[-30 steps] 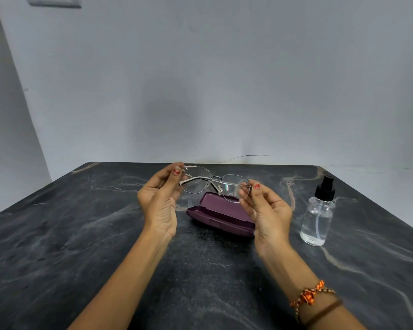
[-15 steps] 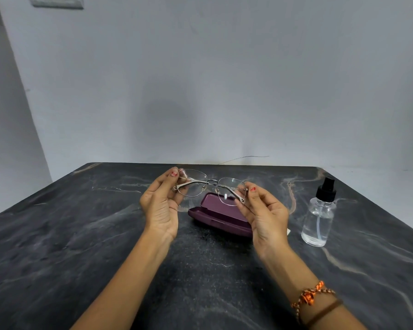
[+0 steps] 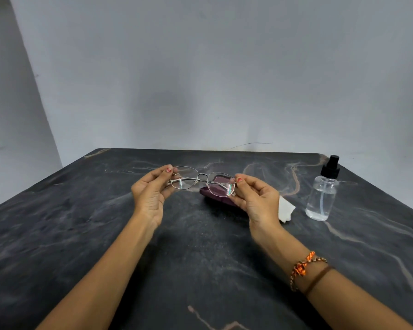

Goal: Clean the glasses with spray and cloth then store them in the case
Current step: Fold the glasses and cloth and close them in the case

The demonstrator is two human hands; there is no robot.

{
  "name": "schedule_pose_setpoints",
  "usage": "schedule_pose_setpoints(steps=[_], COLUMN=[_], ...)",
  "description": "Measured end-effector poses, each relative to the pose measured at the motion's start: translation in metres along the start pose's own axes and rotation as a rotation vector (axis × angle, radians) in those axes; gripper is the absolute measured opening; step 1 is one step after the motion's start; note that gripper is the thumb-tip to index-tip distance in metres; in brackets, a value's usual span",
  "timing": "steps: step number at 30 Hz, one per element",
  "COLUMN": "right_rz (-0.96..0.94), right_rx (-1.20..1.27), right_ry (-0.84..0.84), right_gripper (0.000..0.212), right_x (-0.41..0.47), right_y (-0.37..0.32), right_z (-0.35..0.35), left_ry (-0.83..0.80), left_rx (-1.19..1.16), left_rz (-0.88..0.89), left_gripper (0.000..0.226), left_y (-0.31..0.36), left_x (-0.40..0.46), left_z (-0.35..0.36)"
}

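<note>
Both hands pinching glasses (image 3: 202, 181), above case (image 3: 221, 195)

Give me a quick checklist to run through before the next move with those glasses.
1. Glasses held at both ends: ok, left hand and right hand pinch them above the table.
2. Temples folded: ok, they lie behind the lenses.
3. Case within reach: ok, right under the glasses.
4. Case open: cannot tell, partly hidden.
5. Cloth at hand: ok, beside the right hand.
6. Bottle upright, capped: ok.
7. Lenses clean: cannot tell.
</note>
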State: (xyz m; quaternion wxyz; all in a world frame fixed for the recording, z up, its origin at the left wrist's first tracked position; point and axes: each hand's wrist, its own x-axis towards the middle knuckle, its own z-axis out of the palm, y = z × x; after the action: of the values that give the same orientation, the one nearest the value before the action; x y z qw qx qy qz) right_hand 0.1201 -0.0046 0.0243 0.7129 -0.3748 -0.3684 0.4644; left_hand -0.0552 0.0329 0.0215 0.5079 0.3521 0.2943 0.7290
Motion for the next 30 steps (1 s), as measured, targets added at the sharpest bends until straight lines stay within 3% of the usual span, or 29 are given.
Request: schedule_pose_setpoints(steps=[10, 20, 26, 30], right_rz=[0.198, 0.266, 0.176, 0.098], right_rx=[-0.066, -0.219, -0.447, -0.516], right_ry=[-0.037, -0.067, -0.089, -0.072], right_gripper=[0.015, 0.015, 0.021, 0.03], right_x=[-0.019, -0.011, -0.01, -0.007], right_y=[0.034, 0.039, 0.049, 0.053], right_z=[0.04, 0.026, 0.028, 0.027], left_ry=[0.111, 0.144, 0.162, 0.147], left_rx=[0.264, 0.431, 0.716, 0.774], left_rz=[-0.089, -0.28, -0.107, -0.113], left_gripper=[0.013, 0.018, 0.019, 0.013], left_y=[0.019, 0.016, 0.011, 0.01], left_x=[0.0, 0.01, 0.008, 0.008], left_z=[-0.063, -0.059, -0.062, -0.062])
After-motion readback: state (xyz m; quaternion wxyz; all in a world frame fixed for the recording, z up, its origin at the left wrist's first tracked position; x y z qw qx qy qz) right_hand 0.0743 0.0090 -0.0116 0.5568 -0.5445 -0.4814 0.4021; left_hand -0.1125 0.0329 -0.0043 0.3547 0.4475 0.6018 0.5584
